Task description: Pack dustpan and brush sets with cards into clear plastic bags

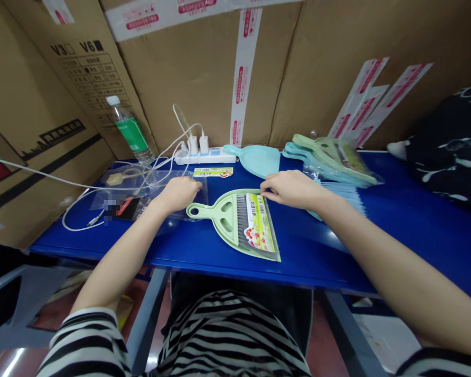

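Note:
A light green dustpan [224,209] lies on the blue table with its handle toward the left. A small brush with grey bristles [242,222] is nested in it, and a yellow-green label card [260,222] lies over the bristles. My right hand [288,187] pinches at the dustpan's far right corner. My left hand [180,193] is closed just left of the dustpan handle, above a clear plastic bag [198,196]; its fingertips are hidden, so I cannot tell what it holds.
Behind are a blue dustpan [259,159], another label card [214,172] and a white power strip [215,156] with cables. Bagged dustpan sets [333,157] are stacked at right, beside blue bristles [347,193]. A water bottle [131,133] stands by the cardboard wall [204,73].

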Motion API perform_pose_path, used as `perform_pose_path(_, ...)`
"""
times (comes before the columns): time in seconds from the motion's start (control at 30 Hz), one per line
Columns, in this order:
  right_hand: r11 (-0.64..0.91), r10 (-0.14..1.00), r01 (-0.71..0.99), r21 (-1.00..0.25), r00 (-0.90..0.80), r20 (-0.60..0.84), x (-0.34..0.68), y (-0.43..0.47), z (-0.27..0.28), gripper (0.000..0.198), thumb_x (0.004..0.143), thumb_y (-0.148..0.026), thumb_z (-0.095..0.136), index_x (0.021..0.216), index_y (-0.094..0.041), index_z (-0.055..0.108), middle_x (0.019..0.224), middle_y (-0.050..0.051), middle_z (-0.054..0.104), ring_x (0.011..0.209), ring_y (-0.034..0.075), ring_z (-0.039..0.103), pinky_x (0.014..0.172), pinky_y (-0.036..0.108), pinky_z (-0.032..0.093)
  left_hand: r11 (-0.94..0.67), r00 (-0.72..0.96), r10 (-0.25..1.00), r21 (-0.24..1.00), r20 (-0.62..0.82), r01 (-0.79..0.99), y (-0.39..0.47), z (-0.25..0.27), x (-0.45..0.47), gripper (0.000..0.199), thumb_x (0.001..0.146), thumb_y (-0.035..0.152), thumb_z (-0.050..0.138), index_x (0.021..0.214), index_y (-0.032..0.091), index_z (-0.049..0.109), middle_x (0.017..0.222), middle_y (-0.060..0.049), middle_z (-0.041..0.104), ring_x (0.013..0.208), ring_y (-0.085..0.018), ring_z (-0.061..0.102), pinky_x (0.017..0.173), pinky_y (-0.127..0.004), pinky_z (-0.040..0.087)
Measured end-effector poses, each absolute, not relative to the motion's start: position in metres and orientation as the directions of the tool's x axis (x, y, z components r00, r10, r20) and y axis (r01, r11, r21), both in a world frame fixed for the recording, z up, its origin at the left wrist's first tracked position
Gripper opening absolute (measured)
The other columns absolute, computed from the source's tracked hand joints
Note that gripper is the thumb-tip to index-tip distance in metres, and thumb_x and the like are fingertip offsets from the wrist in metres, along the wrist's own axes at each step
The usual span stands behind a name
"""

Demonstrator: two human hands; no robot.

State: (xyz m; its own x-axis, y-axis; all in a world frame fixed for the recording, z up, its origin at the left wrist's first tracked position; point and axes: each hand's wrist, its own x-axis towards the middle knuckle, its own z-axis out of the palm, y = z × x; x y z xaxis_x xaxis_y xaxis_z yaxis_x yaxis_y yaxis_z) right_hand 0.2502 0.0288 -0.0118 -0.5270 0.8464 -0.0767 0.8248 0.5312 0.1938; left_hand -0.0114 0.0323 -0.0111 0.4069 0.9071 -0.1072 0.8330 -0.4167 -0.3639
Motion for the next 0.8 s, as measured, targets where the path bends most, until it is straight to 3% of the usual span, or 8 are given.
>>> perform_pose_path(0.2,0.567,0.816,0.808,0.164,-0.578,0.026,0.253,0.031,-0.014,0.024,0.09,-0.021,0.05,0.088,-0.022,0.074,0.087,0.006,0.073,0.073,0.018,0.063,0.055,0.027,0.03,-0.41,0.409,0.909,-0.339,-0.078,0.847,0.033,-0.013,-0.013,0.036,0.094,0.016,0.039,0.11,0.019,0.071,0.111,-0.01,0.075,0.103,-0.022,0.071,0.084,-0.031,0.054)
perform_pose_path(0.53,0.52,0.849,0.839,0.161,-0.528,0.012,0.253,0.03,-0.013,0.021,0.089,-0.018,0.051,0.095,-0.019,0.071,0.094,0.008,0.073,0.076,0.02,0.064,0.056,0.027,0.032,-0.418,0.414,0.906,-0.333,-0.086,0.845,0.033,-0.012,-0.013,0.037,0.093,0.015,0.039,0.111,0.017,0.071,0.112,-0.011,0.075,0.103,-0.024,0.071,0.085,-0.033,0.054)
perform_pose_path(0.7,0.604,0.773,0.788,0.118,-0.616,0.153,0.257,0.034,-0.02,0.033,0.09,-0.016,0.045,0.112,-0.022,0.069,0.102,0.007,0.072,0.075,0.018,0.063,0.058,0.027,0.035,-0.422,0.421,0.903,-0.346,-0.08,0.838,0.034,-0.013,-0.014,0.037,0.091,0.014,0.041,0.11,0.018,0.072,0.109,-0.011,0.076,0.1,-0.024,0.071,0.083,-0.032,0.054)
perform_pose_path(0.8,0.66,0.73,0.745,0.097,-0.666,0.151,0.258,0.036,-0.024,0.034,0.092,-0.017,0.043,0.106,-0.025,0.073,0.096,0.006,0.071,0.072,0.016,0.062,0.057,0.026,0.034,-0.415,0.415,0.907,-0.341,-0.079,0.843,0.033,-0.013,-0.013,0.036,0.092,0.014,0.04,0.11,0.018,0.072,0.109,-0.011,0.076,0.101,-0.024,0.071,0.083,-0.032,0.054)
